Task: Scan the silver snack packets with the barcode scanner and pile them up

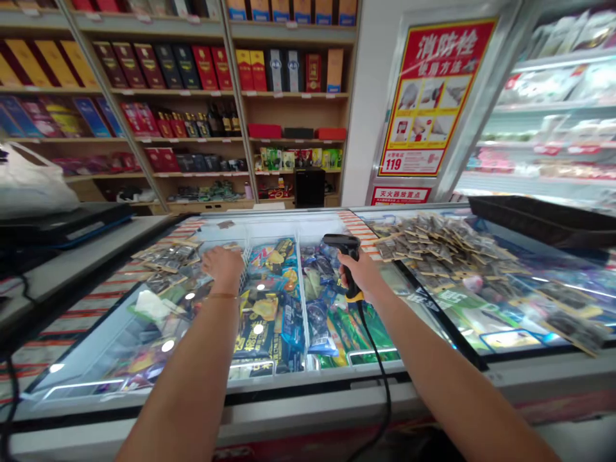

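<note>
The right hand grips a black scanner over the freezer, while the left hand (whether grasping, I cannot tell) is beside small packets.

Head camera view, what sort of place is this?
Probably a shop: boxes and bottles stand on shelves, packets lie in what looks like a chest freezer, and the right hand holds a corded handheld scanner.
</note>
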{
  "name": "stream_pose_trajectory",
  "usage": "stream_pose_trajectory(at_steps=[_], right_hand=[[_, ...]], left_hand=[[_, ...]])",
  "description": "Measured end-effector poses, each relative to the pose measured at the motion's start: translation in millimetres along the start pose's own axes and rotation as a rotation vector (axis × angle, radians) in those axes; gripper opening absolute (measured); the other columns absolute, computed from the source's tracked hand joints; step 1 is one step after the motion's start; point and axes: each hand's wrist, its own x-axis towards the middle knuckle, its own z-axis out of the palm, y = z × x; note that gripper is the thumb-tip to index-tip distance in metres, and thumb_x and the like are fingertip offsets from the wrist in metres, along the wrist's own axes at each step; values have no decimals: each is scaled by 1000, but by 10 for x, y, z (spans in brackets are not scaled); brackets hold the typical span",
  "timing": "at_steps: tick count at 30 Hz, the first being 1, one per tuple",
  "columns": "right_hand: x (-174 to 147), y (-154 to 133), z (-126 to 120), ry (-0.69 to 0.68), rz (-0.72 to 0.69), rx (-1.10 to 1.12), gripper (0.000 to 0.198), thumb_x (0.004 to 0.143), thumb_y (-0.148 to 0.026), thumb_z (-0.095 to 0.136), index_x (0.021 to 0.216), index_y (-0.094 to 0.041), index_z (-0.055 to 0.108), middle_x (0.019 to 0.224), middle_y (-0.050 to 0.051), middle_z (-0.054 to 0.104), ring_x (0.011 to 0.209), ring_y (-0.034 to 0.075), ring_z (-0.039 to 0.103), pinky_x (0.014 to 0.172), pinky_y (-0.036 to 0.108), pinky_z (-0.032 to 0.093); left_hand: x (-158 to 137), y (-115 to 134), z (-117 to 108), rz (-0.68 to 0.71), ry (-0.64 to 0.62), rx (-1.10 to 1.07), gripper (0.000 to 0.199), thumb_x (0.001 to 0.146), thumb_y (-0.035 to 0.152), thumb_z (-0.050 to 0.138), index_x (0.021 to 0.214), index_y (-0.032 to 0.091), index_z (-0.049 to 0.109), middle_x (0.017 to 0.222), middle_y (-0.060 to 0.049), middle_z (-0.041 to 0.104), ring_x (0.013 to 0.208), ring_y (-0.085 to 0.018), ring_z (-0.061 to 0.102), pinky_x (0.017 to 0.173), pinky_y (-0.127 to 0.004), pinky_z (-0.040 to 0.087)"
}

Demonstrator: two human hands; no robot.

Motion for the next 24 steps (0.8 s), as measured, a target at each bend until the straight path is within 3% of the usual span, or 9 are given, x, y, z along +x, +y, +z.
stream_pose_trajectory(at_steps=[4, 8, 12, 16, 20, 24], right_hand=[[0, 164, -23, -48, 21, -39, 25, 81, -33, 73, 84, -23, 50, 53, -7, 57, 35, 11, 50, 34, 22, 38], [-27, 192, -59, -56, 9, -71, 27, 82, -34, 72, 82, -23, 48, 52, -7, 55, 35, 10, 50, 35, 22, 37], [-27, 234, -90, -78, -25, -99, 26, 81, -35, 72, 83, -22, 50, 55, -7, 57, 36, 11, 52, 36, 22, 38], [-28, 281, -108, -115, -37, -94, 29, 78, -39, 74, 86, -22, 51, 56, -7, 58, 36, 11, 52, 36, 22, 38], [-89, 243, -92, -99, -58, -121, 27, 78, -39, 71, 85, -22, 51, 55, -7, 57, 36, 11, 51, 36, 22, 38], [-161, 226, -77, -132, -92, -134, 28, 78, -41, 70, 88, -22, 52, 56, -7, 57, 37, 11, 52, 37, 23, 38]], left_hand=[[61, -155, 176, -99, 46, -197, 57, 74, 38, 83, 120, 14, 58, 145, -31, 54, 147, -53, 35, 116, -73, 25], [102, -170, 182, -125, -7, -208, 56, 70, 35, 86, 114, 15, 60, 146, -33, 54, 147, -52, 35, 118, -71, 21], [81, -50, 14, -115, -67, -203, 54, 75, 28, 84, 120, 14, 56, 137, -32, 60, 139, -48, 50, 114, -65, 34], [9, 247, -70, -42, -161, -436, 46, 84, 22, 75, 124, 15, 52, 120, -22, 70, 116, -34, 70, 100, -49, 51], [-207, 602, 59, -137, -349, -816, 34, 84, 25, 73, 113, 17, 57, 98, -11, 74, 92, -24, 74, 84, -38, 58], [-492, 746, 242, -116, -594, -1052, 26, 77, 32, 78, 95, 19, 65, 88, -7, 75, 91, -24, 74, 84, -37, 58]])
